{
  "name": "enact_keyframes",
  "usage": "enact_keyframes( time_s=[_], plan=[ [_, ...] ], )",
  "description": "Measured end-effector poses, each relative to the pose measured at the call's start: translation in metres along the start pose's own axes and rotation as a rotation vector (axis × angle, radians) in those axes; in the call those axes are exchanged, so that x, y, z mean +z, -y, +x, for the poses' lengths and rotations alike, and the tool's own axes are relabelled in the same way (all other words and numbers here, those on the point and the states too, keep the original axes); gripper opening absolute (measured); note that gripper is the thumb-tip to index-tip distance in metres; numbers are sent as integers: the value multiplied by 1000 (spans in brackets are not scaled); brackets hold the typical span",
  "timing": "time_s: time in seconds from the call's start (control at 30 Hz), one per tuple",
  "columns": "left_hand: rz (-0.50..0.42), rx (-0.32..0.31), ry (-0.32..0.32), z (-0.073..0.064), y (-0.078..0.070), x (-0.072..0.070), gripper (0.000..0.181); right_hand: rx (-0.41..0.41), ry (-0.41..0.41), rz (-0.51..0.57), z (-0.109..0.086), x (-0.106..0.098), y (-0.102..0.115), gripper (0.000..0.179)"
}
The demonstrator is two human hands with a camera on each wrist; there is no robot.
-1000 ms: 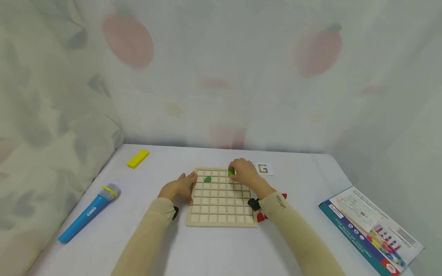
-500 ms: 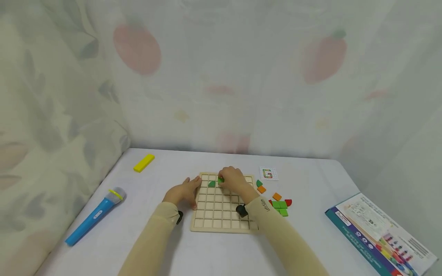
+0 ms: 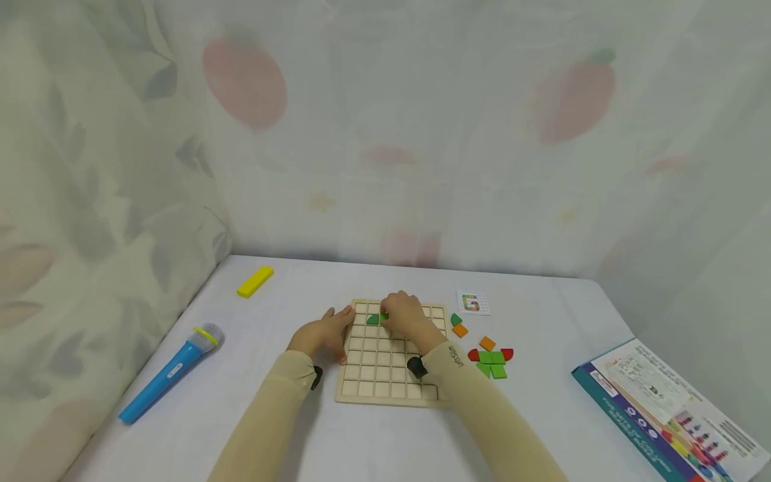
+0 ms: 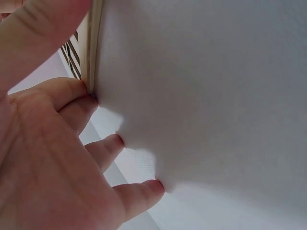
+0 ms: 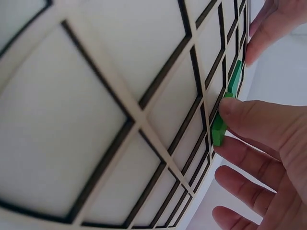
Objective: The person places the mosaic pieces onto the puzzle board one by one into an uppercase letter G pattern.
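Observation:
My right hand (image 3: pixel 409 318) is over the upper part of the wooden grid board (image 3: pixel 382 373). Its thumb and fingers pinch a light green tile (image 5: pixel 218 129) at one of the cells, partly covered by the thumb. Beside that tile a dark green rounded tile (image 3: pixel 373 319) lies in a cell of the grid. My left hand (image 3: pixel 325 333) rests at the board's left edge, fingers spread. In the left wrist view, some fingertips touch the board's side (image 4: pixel 92 52) and others rest on the white table.
Right of the board lie several loose tiles: green (image 3: pixel 490 358), red (image 3: pixel 508 353), orange (image 3: pixel 487 343) and dark green (image 3: pixel 456 319). A pattern card (image 3: pixel 472 302) is behind them. A yellow block (image 3: pixel 255 281) and toy microphone (image 3: pixel 171 373) lie left, a box (image 3: pixel 671 412) right.
My right hand has moved left along the board's upper rows with the light green tile, to beside the dark green tile. The left hand stays at the board's edge. The head view has shifted slightly.

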State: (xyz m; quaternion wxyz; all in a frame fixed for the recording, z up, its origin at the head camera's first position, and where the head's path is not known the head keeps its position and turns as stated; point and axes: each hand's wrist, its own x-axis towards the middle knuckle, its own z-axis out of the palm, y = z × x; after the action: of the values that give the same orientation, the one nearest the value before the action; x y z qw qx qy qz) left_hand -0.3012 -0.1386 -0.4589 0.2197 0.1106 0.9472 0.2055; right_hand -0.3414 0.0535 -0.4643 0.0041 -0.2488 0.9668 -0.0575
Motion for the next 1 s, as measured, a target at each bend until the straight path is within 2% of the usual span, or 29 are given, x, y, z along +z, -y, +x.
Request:
enact_keyframes(
  time_s=[0.47,1.0],
  plan=[
    [-2,-10,8,2,3,-2,114,11,27,44,-6,-9,5,23],
    [7,-1,16,7,4,-4,115,-12,34,-10,-13,-17,3,29]
  ],
)
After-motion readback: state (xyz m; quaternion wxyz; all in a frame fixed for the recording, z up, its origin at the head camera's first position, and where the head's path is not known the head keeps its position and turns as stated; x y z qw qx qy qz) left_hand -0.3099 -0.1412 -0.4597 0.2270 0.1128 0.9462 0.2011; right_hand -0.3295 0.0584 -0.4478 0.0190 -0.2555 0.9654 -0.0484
